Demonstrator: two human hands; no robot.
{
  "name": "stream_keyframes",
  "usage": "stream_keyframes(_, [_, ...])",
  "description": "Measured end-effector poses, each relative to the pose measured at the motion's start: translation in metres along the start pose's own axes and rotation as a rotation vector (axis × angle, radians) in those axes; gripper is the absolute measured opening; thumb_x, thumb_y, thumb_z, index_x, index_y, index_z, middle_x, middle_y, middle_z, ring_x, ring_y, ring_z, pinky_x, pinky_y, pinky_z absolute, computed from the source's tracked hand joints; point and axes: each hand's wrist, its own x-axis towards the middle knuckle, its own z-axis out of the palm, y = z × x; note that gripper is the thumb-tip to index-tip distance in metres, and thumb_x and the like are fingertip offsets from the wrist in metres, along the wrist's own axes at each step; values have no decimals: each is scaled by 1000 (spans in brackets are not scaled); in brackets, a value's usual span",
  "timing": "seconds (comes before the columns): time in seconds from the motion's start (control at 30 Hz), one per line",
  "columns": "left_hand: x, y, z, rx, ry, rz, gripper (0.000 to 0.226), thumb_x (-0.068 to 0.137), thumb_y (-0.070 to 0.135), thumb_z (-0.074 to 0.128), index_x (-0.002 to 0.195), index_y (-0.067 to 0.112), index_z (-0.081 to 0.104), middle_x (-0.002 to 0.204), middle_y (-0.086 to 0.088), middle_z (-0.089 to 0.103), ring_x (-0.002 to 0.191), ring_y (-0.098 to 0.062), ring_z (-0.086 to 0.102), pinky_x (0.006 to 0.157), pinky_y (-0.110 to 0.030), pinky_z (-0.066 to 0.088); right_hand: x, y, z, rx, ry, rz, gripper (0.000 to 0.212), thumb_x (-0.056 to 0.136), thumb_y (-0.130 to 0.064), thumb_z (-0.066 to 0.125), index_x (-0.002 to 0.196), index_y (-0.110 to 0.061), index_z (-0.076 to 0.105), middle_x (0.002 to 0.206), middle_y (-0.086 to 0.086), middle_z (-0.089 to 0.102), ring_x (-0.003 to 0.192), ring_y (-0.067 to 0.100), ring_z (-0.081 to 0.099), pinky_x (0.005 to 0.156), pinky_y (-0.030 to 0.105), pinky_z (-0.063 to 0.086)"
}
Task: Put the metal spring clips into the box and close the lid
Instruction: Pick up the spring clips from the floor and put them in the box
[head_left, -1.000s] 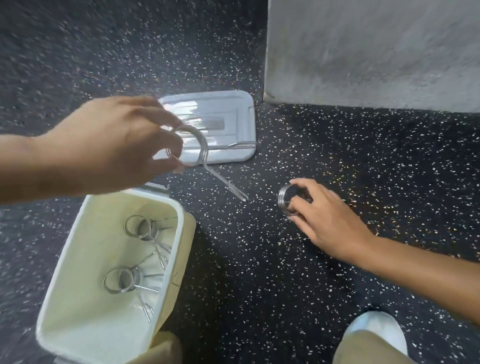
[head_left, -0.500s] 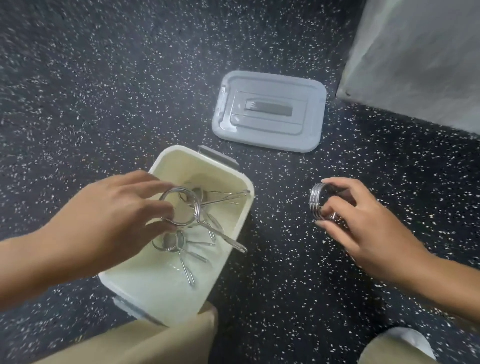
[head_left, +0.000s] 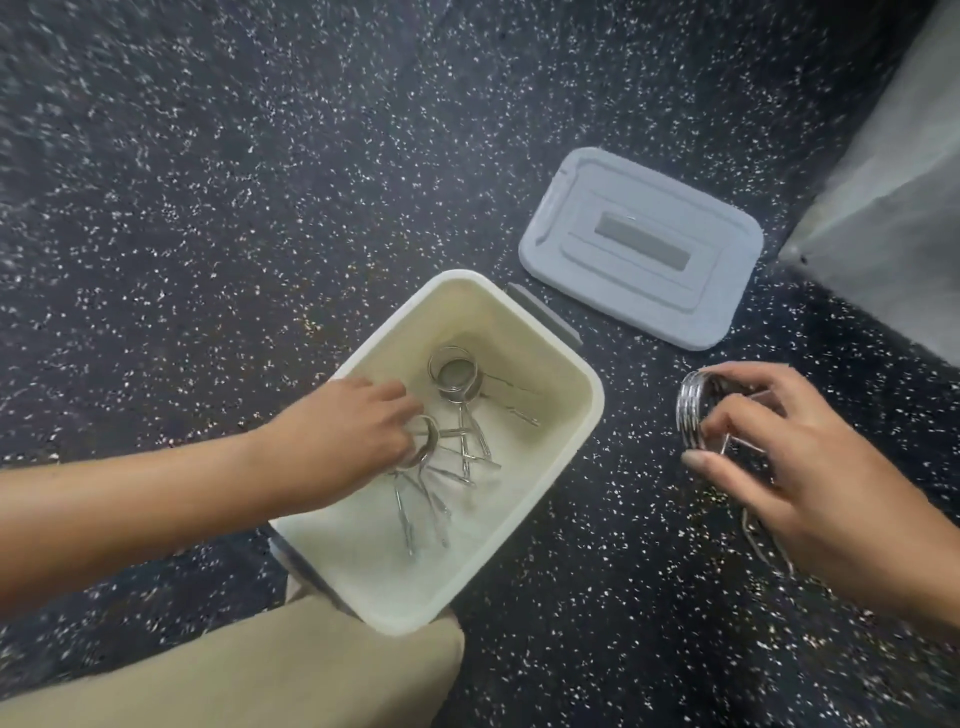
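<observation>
An open cream plastic box (head_left: 582, 431) stands on the dark speckled floor. My left hand (head_left: 343, 441) reaches down inside it, fingers still around the coil of a metal spring clip (head_left: 426, 447) that lies among other clips on the box bottom. Another clip (head_left: 453, 373) lies at the far end of the box. To the right of the box, my right hand (head_left: 800, 467) hovers above the floor, shut on a further spring clip (head_left: 691, 415) with its coil showing at my fingertips. The grey lid (head_left: 639, 249) lies flat on the floor behind the box.
A grey concrete block or wall base (head_left: 893, 197) rises at the right edge. My trouser leg (head_left: 260, 670) presses against the box's near corner. Dark speckled floor (head_left: 208, 208) spreads all around.
My left hand has gone from above the lid down into the box with its clip. My right hand has lifted its clip off the floor. The view has shifted towards the box.
</observation>
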Motion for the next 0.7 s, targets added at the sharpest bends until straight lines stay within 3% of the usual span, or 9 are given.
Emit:
stream_keyframes(0.07, [9, 6, 9, -5, -11, -16, 35, 78, 6, 38, 83, 17, 72, 97, -6, 66, 88, -30, 63, 64, -46, 55, 9, -11, -4, 3, -13, -12, 23, 85, -56, 50, 89, -35, 56, 129, -24, 34, 93, 5, 48, 72, 29, 43])
stream_keyframes(0.17, [17, 9, 21, 29, -63, -103, 15, 78, 6, 67, 86, 18, 73, 97, -4, 63, 85, -28, 62, 61, -44, 54, 21, -29, -9, 35, -20, -45, 23, 85, -58, 50, 91, -37, 56, 123, -30, 31, 93, 14, 58, 77, 37, 51])
stream_keyframes(0.27, [19, 8, 25, 25, -77, -144, 17, 69, 7, 81, 78, 20, 73, 93, -3, 63, 80, -27, 62, 56, -39, 50, 34, -47, -8, 75, -21, -82, 18, 86, -58, 51, 89, -40, 54, 118, -33, 30, 87, 15, 62, 78, 36, 51])
stream_keyframes(0.33, [19, 10, 24, 39, -91, -157, 21, 69, 4, 80, 83, 18, 73, 98, -5, 64, 85, -29, 63, 58, -37, 42, 45, -58, -4, 108, -9, -114, 15, 87, -55, 54, 88, -41, 54, 120, -29, 34, 80, 10, 64, 76, 34, 51])
stream_keyframes(0.4, [16, 12, 27, 58, -127, -156, 26, 71, 2, 75, 93, 16, 72, 104, -7, 65, 92, -31, 63, 64, -39, 45, 55, -68, 2, 138, -8, -140, 12, 88, -52, 58, 90, -40, 56, 120, -27, 36, 81, 4, 61, 76, 32, 50])
stream_keyframes(0.5, [7, 12, 33, 91, -97, -196, 26, 60, 5, 78, 83, 16, 71, 84, -8, 67, 82, -31, 65, 60, -40, 53, 69, -83, 14, 174, -13, -156, 16, 89, -49, 60, 97, -36, 59, 123, -20, 41, 91, 3, 56, 83, 29, 45])
stream_keyframes(0.57, [4, 12, 39, 63, -98, -224, 26, 65, 4, 73, 89, 15, 71, 91, -10, 66, 88, -32, 65, 60, -41, 55, 79, -93, 22, 202, 4, -162, 17, 89, -46, 64, 98, -34, 59, 121, -16, 45, 88, 8, 57, 84, 32, 47])
stream_keyframes(0.7, [-6, 14, 27, -75, 7, -222, 16, 80, 9, 65, 95, 14, 67, 100, -9, 61, 85, -28, 59, 66, -44, 56, 99, -105, 37, 239, 32, -130, 20, 85, -43, 70, 98, -32, 59, 112, -12, 50, 86, 1, 54, 79, 29, 44])
